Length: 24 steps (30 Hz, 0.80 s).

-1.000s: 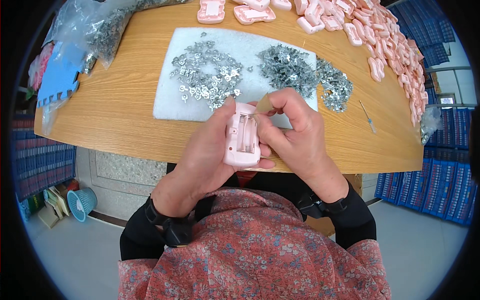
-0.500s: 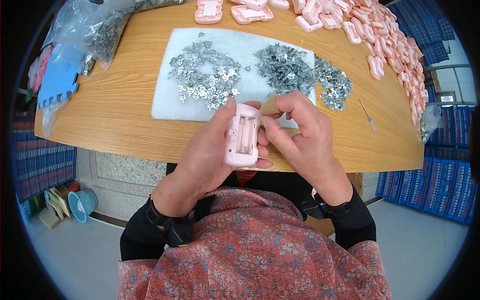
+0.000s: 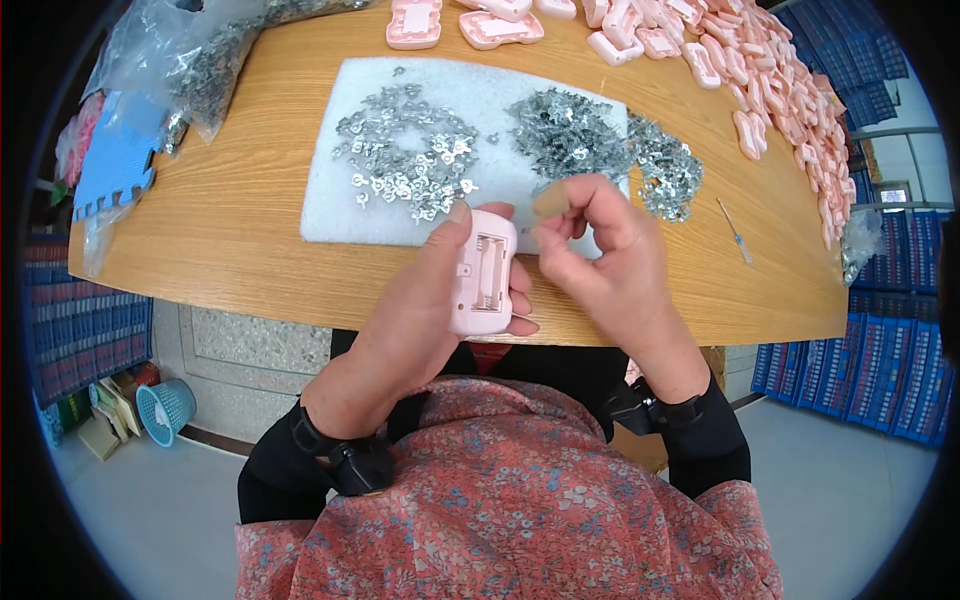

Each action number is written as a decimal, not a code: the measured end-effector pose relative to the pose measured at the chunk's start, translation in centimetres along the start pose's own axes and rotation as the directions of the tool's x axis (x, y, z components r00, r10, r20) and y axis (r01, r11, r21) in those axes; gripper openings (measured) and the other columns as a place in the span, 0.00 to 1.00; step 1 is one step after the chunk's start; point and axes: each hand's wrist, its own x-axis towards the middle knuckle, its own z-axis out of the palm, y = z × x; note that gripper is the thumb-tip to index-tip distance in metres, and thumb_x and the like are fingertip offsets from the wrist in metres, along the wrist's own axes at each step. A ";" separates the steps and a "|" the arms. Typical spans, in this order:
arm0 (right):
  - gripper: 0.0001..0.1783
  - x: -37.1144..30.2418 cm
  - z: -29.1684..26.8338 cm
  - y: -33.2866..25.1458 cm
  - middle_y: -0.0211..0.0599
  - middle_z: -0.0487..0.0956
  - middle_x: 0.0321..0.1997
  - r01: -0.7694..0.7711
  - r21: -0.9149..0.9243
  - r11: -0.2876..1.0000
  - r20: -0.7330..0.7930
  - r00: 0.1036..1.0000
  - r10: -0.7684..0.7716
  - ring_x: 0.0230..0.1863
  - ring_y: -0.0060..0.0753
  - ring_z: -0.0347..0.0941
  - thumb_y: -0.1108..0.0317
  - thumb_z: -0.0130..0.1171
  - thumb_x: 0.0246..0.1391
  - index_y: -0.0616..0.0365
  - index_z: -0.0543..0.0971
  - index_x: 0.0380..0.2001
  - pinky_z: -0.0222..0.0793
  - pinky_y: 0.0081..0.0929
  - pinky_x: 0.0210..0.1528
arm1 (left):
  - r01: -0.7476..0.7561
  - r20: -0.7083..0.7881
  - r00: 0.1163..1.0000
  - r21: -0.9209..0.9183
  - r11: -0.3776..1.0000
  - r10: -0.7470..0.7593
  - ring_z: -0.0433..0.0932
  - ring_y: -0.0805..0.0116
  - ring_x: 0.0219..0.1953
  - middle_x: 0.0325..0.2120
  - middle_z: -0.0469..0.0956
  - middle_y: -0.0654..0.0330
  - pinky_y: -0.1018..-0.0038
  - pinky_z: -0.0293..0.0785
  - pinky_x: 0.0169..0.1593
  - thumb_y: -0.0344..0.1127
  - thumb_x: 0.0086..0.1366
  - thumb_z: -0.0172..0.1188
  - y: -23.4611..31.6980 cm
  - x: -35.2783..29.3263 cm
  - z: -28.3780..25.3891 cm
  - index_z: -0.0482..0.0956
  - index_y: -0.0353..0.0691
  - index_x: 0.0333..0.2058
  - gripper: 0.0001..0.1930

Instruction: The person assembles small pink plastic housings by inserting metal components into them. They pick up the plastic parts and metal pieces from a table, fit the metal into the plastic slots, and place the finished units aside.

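Observation:
My left hand (image 3: pixel 408 290) grips a pale pink plastic housing (image 3: pixel 482 318), its open battery compartment facing up. Metal contacts with coiled springs show inside the compartment. Just to the right of the housing, my right hand (image 3: pixel 612 245) is closed in a pinch, apart from it. A tan cover sits on that hand's index fingertip. Something tiny may be between the fingertips, too small to make out. Beyond both hands, a white foam sheet (image 3: pixel 330 140) bears loose flat metal contacts (image 3: pixel 415 150) on its left and a denser heap of spring contacts (image 3: pixel 570 130) on its right.
More metal pieces (image 3: pixel 665 170) lie off the sheet's right edge. A thin screwdriver (image 3: pixel 735 230) rests on the wooden table (image 3: pixel 240 230). Many pink housings (image 3: pixel 720 60) pile up at the far right. Plastic bags of metal parts (image 3: pixel 205 75) and blue foam mats (image 3: pixel 120 150) occupy the far left.
My right hand has drawn slightly away from the housing, up and to the right, its fingers curling more. My left hand still holds the housing, now tilted a little.

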 end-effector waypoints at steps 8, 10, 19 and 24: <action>0.07 -0.8 -2.8 0.5 0.26 0.78 0.29 -0.128 -0.278 0.952 0.001 0.991 0.133 0.32 0.18 0.72 0.73 0.65 0.55 0.59 0.80 0.38 0.65 0.18 0.35 | -0.041 -0.016 0.999 -0.005 0.999 0.041 0.82 0.62 0.34 0.33 0.79 0.53 0.61 0.84 0.39 0.60 0.77 0.34 -0.1 -0.2 0.0 0.62 0.38 0.63 0.32; 0.07 -1.5 -4.5 1.0 0.29 0.79 0.31 -0.133 -0.309 0.942 -0.075 0.990 0.116 0.33 0.22 0.74 0.74 0.64 0.56 0.59 0.80 0.38 0.67 0.21 0.36 | -0.044 -0.023 0.999 -0.017 0.999 0.044 0.82 0.62 0.34 0.33 0.79 0.53 0.61 0.84 0.39 0.59 0.78 0.34 0.0 -0.3 0.2 0.63 0.37 0.63 0.32; 0.08 -6.2 -13.5 6.7 0.36 0.82 0.35 -0.249 -0.570 0.783 -0.380 0.925 0.017 0.36 0.32 0.78 0.71 0.66 0.54 0.58 0.81 0.38 0.72 0.28 0.40 | -0.213 -0.065 0.974 0.046 0.976 0.215 0.80 0.64 0.33 0.33 0.78 0.55 0.65 0.81 0.41 0.55 0.79 0.30 1.0 -0.2 -0.1 0.65 0.37 0.62 0.30; 0.11 -4.3 -5.1 2.2 0.37 0.81 0.36 0.118 -0.398 0.910 -0.027 0.990 -0.140 0.39 0.43 0.76 0.74 0.68 0.49 0.55 0.80 0.37 0.73 0.35 0.42 | -0.221 -0.088 0.970 0.056 0.974 0.225 0.79 0.65 0.33 0.33 0.78 0.55 0.64 0.81 0.41 0.55 0.79 0.29 0.9 -0.1 0.1 0.65 0.37 0.62 0.30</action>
